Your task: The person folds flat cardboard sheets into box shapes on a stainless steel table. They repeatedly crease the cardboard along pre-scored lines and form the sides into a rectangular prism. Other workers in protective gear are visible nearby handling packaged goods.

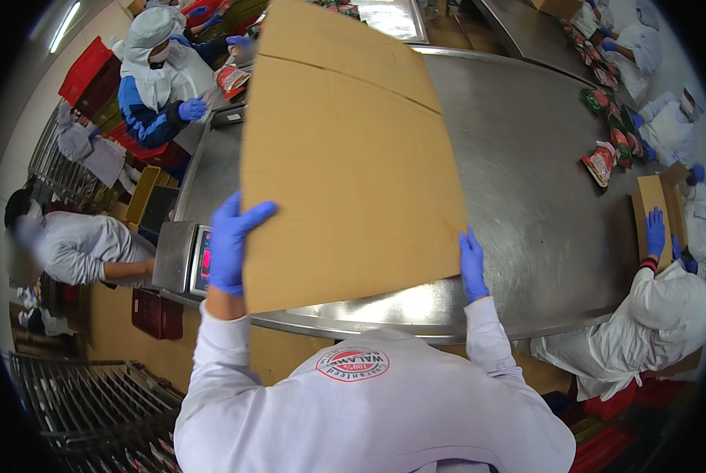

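Note:
A large flat sheet of brown cardboard (349, 173), creased across its far part, is held up over the steel table. My left hand (233, 244), in a blue glove, grips its left edge with the thumb lying on the near face; the other fingers are partly behind it. At the lower right corner my right hand (472, 264), also blue-gloved, holds the edge, its fingers partly hidden by the board. A digital scale (181, 258) with a lit red display stands just left of my left hand. The cardboard covers much of the table's left half.
The steel table (526, 173) stretches away to the right. Red and green packets (600, 163) lie at its far right, near a cardboard box (654, 209) that a co-worker handles. Another gloved co-worker (160, 87) stands at the left. Behind the scale is a dark red crate (156, 314).

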### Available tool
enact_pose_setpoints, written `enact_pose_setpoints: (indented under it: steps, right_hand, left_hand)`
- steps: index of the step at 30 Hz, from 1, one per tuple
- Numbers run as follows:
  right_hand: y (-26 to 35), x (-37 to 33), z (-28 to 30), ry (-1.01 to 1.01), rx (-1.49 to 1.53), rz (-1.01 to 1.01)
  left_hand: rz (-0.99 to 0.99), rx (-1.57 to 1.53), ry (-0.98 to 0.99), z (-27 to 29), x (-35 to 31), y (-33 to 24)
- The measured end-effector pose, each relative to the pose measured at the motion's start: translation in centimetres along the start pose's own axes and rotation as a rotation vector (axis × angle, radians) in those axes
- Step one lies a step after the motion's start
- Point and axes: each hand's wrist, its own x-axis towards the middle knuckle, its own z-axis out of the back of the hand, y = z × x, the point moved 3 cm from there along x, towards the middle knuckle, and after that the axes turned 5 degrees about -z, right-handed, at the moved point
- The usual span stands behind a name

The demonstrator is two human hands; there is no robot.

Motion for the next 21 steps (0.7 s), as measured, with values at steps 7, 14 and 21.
enact_pose_setpoints:
  steps: [7, 14, 21]
  right_hand:
    - [2.0, -4.5, -20.4, 0.391, -0.070, 0.057]
    - [-1.3, -5.6, -18.4, 0.296, -0.235, -0.088]
    - [-5.7, -4.3, -4.4, -0.078, -0.037, 0.025]
  left_hand:
    - [-0.279, 0.258, -0.377, 11.8, -11.0, -8.8]
    - [-0.030, 0.250, -0.298, 16.4, -8.0, -1.8]
    - [0.047, 0.129, -0.009, 7.1, -1.3, 4.7]
